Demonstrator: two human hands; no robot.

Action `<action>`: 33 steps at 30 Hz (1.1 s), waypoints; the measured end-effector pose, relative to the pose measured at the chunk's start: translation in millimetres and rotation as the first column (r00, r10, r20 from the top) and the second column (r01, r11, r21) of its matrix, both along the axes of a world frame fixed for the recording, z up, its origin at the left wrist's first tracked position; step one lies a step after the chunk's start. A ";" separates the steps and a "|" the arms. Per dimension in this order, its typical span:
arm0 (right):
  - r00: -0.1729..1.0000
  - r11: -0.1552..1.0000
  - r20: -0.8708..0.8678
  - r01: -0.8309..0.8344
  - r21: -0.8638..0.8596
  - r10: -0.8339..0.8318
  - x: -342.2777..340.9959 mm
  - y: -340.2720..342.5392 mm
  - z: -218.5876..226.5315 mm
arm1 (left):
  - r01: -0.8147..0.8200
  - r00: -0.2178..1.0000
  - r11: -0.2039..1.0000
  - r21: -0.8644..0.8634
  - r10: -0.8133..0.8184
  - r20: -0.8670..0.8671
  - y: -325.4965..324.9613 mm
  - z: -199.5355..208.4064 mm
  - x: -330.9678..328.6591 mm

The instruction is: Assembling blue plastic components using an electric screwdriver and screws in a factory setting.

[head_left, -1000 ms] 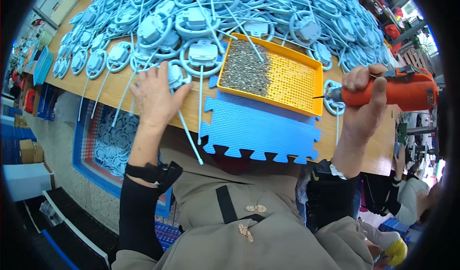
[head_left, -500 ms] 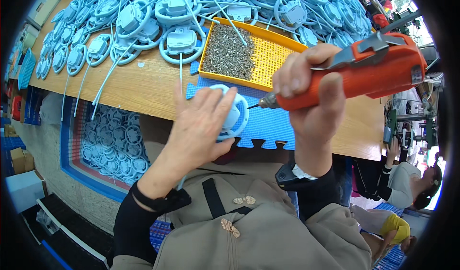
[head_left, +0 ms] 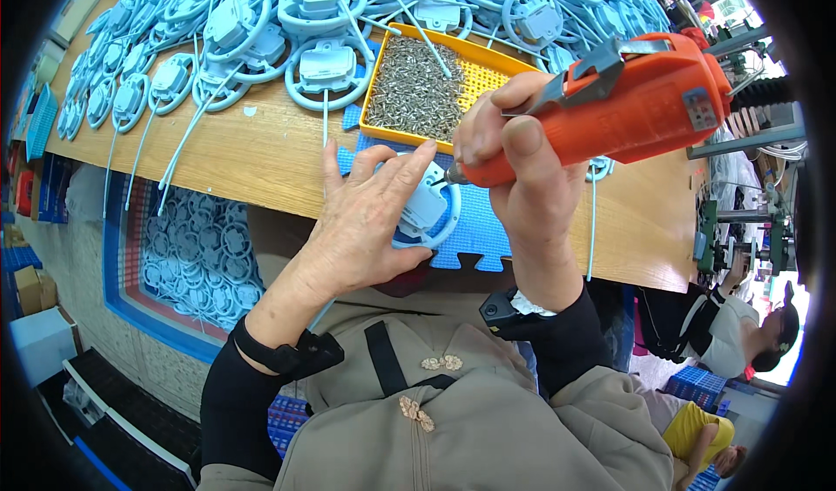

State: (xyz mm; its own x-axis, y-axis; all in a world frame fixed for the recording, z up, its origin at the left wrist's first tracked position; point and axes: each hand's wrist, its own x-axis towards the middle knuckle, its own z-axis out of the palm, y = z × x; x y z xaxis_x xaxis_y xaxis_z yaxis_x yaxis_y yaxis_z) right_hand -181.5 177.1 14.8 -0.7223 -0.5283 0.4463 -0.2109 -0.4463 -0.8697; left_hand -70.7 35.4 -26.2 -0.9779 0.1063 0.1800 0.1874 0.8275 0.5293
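A light blue round plastic part (head_left: 428,205), a ring with a boxy housing in its middle, lies on the blue foam mat (head_left: 484,230). My left hand (head_left: 361,217) grips its left side, thumb at the near rim and fingers over the far side. My right hand (head_left: 527,156) is wrapped round an orange-red electric screwdriver (head_left: 631,99). The screwdriver's tip meets the housing near its far right side; the exact contact is too small to make out. Just beyond the hands, a yellow perforated tray (head_left: 409,134) holds a heap of small metal screws (head_left: 414,90).
A large pile of similar light blue parts (head_left: 326,69) covers the far side of the wooden table (head_left: 270,156). Another part (head_left: 599,169) lies right of my right hand. Below the table's left edge, a blue-rimmed bin (head_left: 196,260) holds more. Two people are at the right.
My right hand has brought the screwdriver leftward, and its tip has gone from beside the ring onto the housing. My left hand keeps its grip. A part behind my right wrist has come into view.
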 end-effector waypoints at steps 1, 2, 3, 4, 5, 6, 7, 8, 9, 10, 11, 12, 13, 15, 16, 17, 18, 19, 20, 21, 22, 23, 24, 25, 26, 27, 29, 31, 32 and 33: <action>1.000 1.000 0.001 -0.005 -0.003 0.005 0.3 0.4 1.3 | 0.000 1.000 1.000 -0.018 0.000 0.005 0.3 0.7 0.1; 0.999 1.000 0.043 -0.002 -0.014 0.003 1.2 -1.3 2.3 | -0.011 1.000 1.000 -0.029 0.011 0.007 -2.3 1.1 0.6; 0.996 1.000 0.086 0.000 -0.027 0.002 2.0 -1.6 3.8 | -0.003 1.000 1.000 -0.026 0.003 0.013 -3.3 0.9 1.1; 0.998 1.000 0.068 -0.004 0.007 0.004 1.1 5.2 7.5 | 0.004 1.000 1.000 -0.023 -0.003 0.019 -2.8 0.0 1.5; 0.999 0.999 0.025 0.028 -0.016 -0.028 -0.1 8.7 11.0 | 0.017 1.000 1.000 0.006 -0.017 -0.013 -3.0 -4.1 1.1; 0.998 0.997 -0.018 0.064 -0.033 -0.065 -3.6 14.4 14.5 | 0.035 0.999 0.998 0.045 -0.033 -0.040 -1.6 -4.3 0.1; 0.997 0.992 -0.044 0.065 -0.110 -0.070 -10.4 19.1 17.6 | 0.030 0.997 0.998 0.063 -0.025 -0.077 -2.6 -6.2 -0.4; 0.994 0.983 -0.074 0.069 -0.171 -0.083 -18.2 30.2 21.9 | 0.034 0.993 0.995 0.097 -0.022 -0.117 2.4 -8.4 -2.5; 0.980 0.984 -0.136 0.127 -0.127 -0.144 -24.3 40.0 28.2 | 0.045 0.992 0.993 0.106 -0.031 -0.126 2.2 -8.7 -2.2; 0.976 0.983 -0.149 0.140 -0.115 -0.156 -28.3 41.1 26.6 | -0.015 0.991 0.997 0.073 0.024 -0.130 -2.9 -9.8 0.0; 0.974 0.973 -0.116 0.175 -0.147 -0.193 -37.4 44.6 18.8 | -0.078 0.987 0.996 0.048 0.084 -0.139 -3.3 -12.9 -0.3; 0.967 0.959 -0.087 0.223 -0.173 -0.240 -46.4 50.9 11.7 | -0.092 0.982 0.995 0.036 0.097 -0.164 -5.5 -10.6 -0.5; 0.969 0.960 -0.080 0.217 -0.177 -0.234 -53.4 55.0 6.4 | -0.101 0.983 0.995 0.023 0.103 -0.154 -5.1 -8.4 0.0; 0.963 0.951 -0.023 0.260 -0.165 -0.267 -57.7 60.1 -0.4 | -0.079 0.985 0.997 0.022 0.081 -0.150 -4.2 -7.5 -2.8; 0.957 0.947 0.002 0.287 -0.147 -0.289 -59.4 64.4 -0.9 | -0.073 0.987 0.997 0.026 0.076 -0.139 -3.1 -6.2 -4.6; 0.953 0.943 -0.003 0.300 -0.145 -0.303 -60.3 67.5 -1.1 | -0.074 0.989 0.997 0.022 0.076 -0.125 -3.5 -4.2 -4.6; 0.952 0.942 0.000 0.302 -0.144 -0.305 -61.5 70.7 -1.6 | -0.062 0.990 0.998 0.023 0.064 -0.127 -3.3 -2.6 -5.6; 0.952 0.942 0.005 0.303 -0.144 -0.306 -62.7 73.6 -1.8 | -0.056 0.991 0.998 0.016 0.057 -0.125 -2.8 -1.3 -6.9; 0.950 0.940 0.009 0.310 -0.144 -0.312 -62.7 76.1 -3.0 | -0.055 0.992 0.998 0.008 0.055 -0.118 -2.1 -1.7 -7.4; 0.948 0.945 -0.009 0.318 -0.083 -0.320 -61.8 78.2 -3.4 | -0.049 0.992 0.999 0.006 0.050 -0.113 -1.9 -2.1 -8.1; 0.945 0.945 -0.026 0.325 -0.022 -0.326 -61.4 79.7 -4.6 | -0.050 0.994 0.999 0.013 0.051 -0.102 -1.8 -2.6 -8.7; 0.944 0.944 -0.021 0.329 -0.023 -0.330 -62.4 81.1 -6.3 | -0.050 0.994 0.999 0.020 0.052 -0.091 -0.8 -2.3 -9.7; 0.945 0.945 -0.021 0.327 -0.022 -0.328 -63.6 81.8 -8.3 | -0.046 0.995 0.999 0.018 0.047 -0.086 0.1 -2.1 -10.3; 0.945 0.946 -0.022 0.325 -0.020 -0.325 -64.9 82.9 -10.2 | -0.048 0.996 0.999 0.010 0.049 -0.081 0.9 -2.0 -10.6; 0.945 0.945 -0.016 0.325 -0.021 -0.326 -66.2 84.0 -11.2 | -0.053 0.996 0.999 0.001 0.053 -0.076 1.4 -1.1 -10.5; 0.947 0.947 -0.016 0.319 -0.026 -0.320 -67.4 84.8 -12.3 | -0.053 0.996 0.999 -0.002 0.052 -0.072 1.9 -0.7 -10.4; 0.948 0.948 -0.012 0.317 -0.029 -0.317 -68.9 86.1 -14.5 | -0.064 0.996 0.998 -0.002 0.064 -0.068 2.9 -0.5 -10.6; 0.939 0.939 -0.003 0.344 -0.021 -0.344 -69.6 86.4 -16.5 | -0.064 0.996 0.998 -0.001 0.064 -0.066 4.3 -0.7 -11.0; 0.939 0.939 0.000 0.344 -0.022 -0.344 -70.5 86.0 -17.5 | -0.071 0.995 0.997 -0.001 0.071 -0.065 4.0 -0.8 -10.6; 0.941 0.941 -0.005 0.337 -0.028 -0.337 -71.4 85.5 -18.2 | -0.071 0.995 0.997 -0.003 0.071 -0.063 4.1 -0.4 -10.7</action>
State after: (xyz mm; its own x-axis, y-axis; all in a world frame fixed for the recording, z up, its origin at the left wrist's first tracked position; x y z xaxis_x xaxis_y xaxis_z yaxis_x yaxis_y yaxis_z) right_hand -252.9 262.5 -3.4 -0.8515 -0.2427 0.4648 -0.3616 -0.3703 -0.8557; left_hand -81.5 39.5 -26.6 -0.9698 0.0380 0.2410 0.1608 0.8425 0.5142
